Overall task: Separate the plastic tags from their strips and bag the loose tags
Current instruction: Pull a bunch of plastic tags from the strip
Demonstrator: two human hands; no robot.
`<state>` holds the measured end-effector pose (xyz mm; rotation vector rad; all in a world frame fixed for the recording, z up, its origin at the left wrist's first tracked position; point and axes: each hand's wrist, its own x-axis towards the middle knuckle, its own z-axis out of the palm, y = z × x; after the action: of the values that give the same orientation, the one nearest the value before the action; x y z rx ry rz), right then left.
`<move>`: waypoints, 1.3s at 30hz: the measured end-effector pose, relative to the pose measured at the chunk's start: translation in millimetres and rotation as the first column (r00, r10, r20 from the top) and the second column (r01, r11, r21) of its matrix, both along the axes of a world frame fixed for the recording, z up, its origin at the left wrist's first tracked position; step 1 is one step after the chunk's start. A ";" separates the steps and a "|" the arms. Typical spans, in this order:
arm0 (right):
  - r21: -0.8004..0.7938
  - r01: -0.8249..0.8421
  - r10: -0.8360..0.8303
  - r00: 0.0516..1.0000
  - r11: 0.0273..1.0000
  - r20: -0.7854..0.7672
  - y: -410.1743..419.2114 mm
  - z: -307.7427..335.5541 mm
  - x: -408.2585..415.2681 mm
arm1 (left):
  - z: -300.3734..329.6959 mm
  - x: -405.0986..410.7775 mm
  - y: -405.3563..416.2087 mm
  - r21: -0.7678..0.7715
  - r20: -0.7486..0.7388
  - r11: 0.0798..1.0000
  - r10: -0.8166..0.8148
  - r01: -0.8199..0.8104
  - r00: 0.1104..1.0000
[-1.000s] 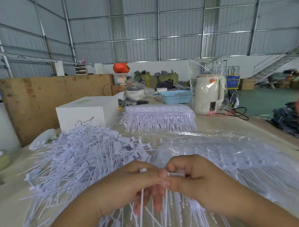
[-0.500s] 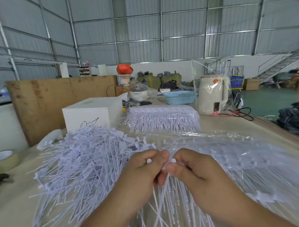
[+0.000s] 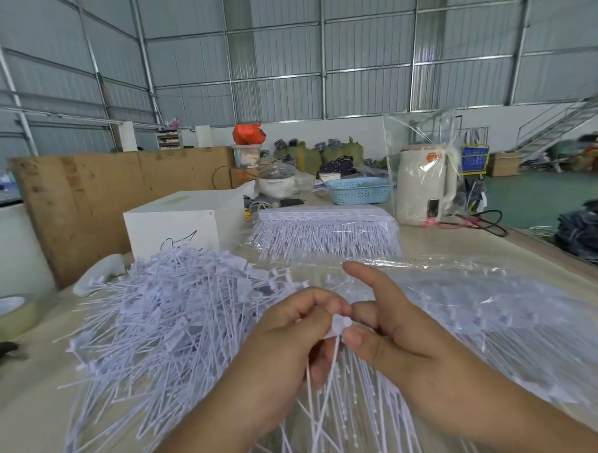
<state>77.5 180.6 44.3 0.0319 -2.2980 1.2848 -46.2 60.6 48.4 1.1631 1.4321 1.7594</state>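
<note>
Head view looks down on my two hands meeting over the table (image 3: 22,426). My left hand (image 3: 279,357) curls round a white tag strip (image 3: 339,324), fingers pinching its head end, and my right hand (image 3: 391,335) pinches the same piece with thumb and middle finger, forefinger lifted straight. Loose tags (image 3: 164,317) lie heaped to my left; the clear plastic bag (image 3: 500,306) of tags spreads to my right.

Tag-heaped table (image 3: 28,409), white box (image 3: 184,224)
</note>
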 end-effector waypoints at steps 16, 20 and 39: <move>0.041 -0.090 0.075 0.956 0.995 0.285 9.8 9.4 13.0 | 10.0 -25.2 -17.2 -0.124 -0.187 0.910 -0.412 0.395 0.892; 0.041 -0.091 0.077 0.959 0.995 0.274 11.0 11.1 13.8 | 5.1 -28.6 -16.8 -0.207 -0.273 0.928 -0.358 0.309 0.893; -0.070 -0.019 0.022 0.999 0.997 0.039 5.9 4.7 7.7 | 6.4 -4.9 -6.7 -0.034 -0.228 0.999 0.027 -0.035 0.973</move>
<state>85.2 186.6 48.9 0.0059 -2.2903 1.3868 -51.1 53.9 54.8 1.3650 1.6163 1.6543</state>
